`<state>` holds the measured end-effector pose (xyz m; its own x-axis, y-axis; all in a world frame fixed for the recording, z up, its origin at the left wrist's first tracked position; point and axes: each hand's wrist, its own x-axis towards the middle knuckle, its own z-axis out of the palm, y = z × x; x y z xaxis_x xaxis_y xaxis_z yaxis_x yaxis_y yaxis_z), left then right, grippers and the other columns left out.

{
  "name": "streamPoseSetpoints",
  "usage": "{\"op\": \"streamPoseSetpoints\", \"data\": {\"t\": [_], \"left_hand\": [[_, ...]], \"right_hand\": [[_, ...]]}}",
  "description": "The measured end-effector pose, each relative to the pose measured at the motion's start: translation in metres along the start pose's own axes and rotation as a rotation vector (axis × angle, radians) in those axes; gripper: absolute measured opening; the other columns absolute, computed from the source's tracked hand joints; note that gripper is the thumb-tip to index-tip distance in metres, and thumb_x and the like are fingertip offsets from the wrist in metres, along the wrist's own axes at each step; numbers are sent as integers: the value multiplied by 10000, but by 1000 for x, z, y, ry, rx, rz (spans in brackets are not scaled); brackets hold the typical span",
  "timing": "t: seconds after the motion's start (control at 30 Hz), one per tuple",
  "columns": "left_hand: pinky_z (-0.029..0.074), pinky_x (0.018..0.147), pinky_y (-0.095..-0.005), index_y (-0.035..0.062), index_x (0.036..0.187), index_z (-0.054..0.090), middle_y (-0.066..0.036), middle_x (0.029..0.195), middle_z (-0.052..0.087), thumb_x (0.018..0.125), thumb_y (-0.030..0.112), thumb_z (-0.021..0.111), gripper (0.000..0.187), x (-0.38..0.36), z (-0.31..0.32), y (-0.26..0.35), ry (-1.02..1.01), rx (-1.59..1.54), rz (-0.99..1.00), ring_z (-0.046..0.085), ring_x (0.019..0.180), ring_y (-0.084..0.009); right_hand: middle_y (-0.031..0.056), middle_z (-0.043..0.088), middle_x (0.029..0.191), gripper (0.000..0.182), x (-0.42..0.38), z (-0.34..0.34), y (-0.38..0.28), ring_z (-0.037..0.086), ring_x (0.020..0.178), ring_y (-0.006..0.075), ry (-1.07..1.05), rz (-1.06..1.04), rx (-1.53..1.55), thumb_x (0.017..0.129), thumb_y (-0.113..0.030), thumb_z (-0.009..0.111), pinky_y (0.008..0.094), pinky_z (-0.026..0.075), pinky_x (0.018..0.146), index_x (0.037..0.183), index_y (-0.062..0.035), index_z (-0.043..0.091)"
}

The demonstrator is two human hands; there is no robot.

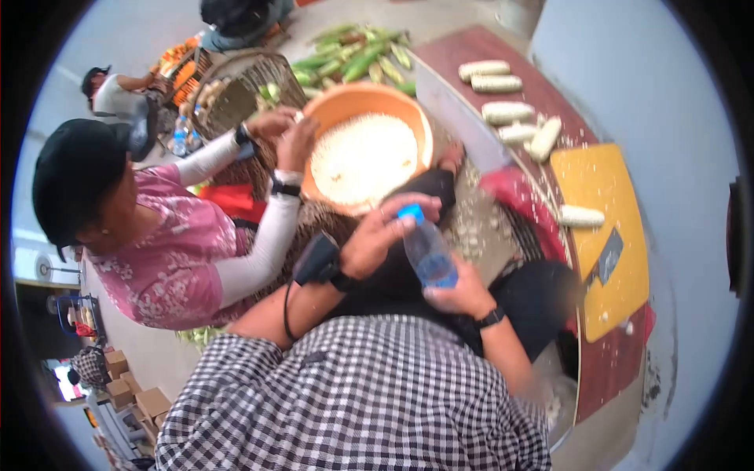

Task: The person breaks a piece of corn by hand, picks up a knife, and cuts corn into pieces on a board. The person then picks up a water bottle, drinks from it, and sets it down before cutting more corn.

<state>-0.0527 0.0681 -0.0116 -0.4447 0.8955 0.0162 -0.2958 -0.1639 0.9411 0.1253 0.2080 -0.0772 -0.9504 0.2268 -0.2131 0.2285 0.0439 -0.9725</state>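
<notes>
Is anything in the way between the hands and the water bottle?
No. Both hands are already on the bottle: the left hand has its fingers at the blue cap, and the right hand holds the bottom end. Nothing sits between them.

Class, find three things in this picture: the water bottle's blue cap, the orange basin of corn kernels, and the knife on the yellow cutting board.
blue cap point(410, 212), head view, top of the cap.
orange basin point(355, 96), head view, far rim.
knife point(609, 254), head view, middle of the dark blade.

Pale concrete floor point(141, 31), dark red table point(550, 94), yellow cutting board point(605, 180), stacked cardboard boxes point(129, 388), daylight.
</notes>
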Motion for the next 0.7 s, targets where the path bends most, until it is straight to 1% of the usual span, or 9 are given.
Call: {"op": "streamPoseSetpoints", "data": {"t": [0.07,0.13,0.2,0.33,0.4,0.47,0.53,0.67,0.7], "left_hand": [[380,1055,-405,11,1309,515,-136,1352,531,951,296,562,460,3,-1,5,-54,-30,6,521,1213,-244],[372,1062,-410,9,1308,514,-137,1350,532,944,324,567,484,7,-3,8,-96,-53,-4,515,1223,-248],[366,1068,-408,1,1300,519,-144,1359,524,945,321,563,480,12,0,9,-99,-103,-10,514,1228,-249],[371,1056,-415,-1,1276,521,-145,1262,577,945,321,563,464,22,0,8,-122,-76,-12,525,1203,-258],[384,1037,-410,18,1182,553,-134,1183,603,955,295,553,358,28,6,11,-134,-119,-4,531,1192,-253],[387,1033,-408,30,1130,567,-133,1172,602,959,280,549,304,34,12,13,-153,-183,-8,529,1195,-247],[407,1013,-406,45,1046,570,-121,1088,633,960,273,555,245,39,21,16,-92,-135,-32,566,1145,-244],[442,958,-380,35,981,575,-115,976,668,972,268,540,236,46,29,9,37,15,-66,611,1049,-231],[454,920,-365,15,981,596,-140,997,671,994,285,480,295,48,38,7,27,188,0,611,1011,-224]], "right_hand": [[77,659,1025,639,1,-3,3,622,908,156,-58,40,27,666,-231,846,317,504,848,1198,-38,549],[38,638,1025,631,0,-5,-6,605,912,132,-123,94,203,679,-176,834,300,504,842,1221,-40,541],[39,628,1037,665,2,-7,1,599,927,129,-176,54,309,686,-187,826,297,500,849,1259,-40,521],[43,624,1054,683,4,-10,15,603,940,136,-269,139,508,705,-205,809,297,496,859,1292,-41,500],[46,626,1056,683,3,-11,10,609,945,143,-275,156,534,711,-209,801,299,496,863,1298,-40,495],[86,639,1070,720,4,-11,8,634,957,178,-306,105,629,707,-213,815,320,510,867,1315,-31,474],[145,661,1062,767,5,-12,13,668,957,227,-314,74,669,710,-235,838,355,541,860,1332,-19,443],[62,632,1115,692,6,-13,6,604,996,164,-174,-115,405,717,-229,804,339,481,913,1309,-40,500],[58,632,1116,678,9,-19,19,599,1000,161,-230,-131,366,721,-229,801,342,481,917,1303,-43,507]]}}
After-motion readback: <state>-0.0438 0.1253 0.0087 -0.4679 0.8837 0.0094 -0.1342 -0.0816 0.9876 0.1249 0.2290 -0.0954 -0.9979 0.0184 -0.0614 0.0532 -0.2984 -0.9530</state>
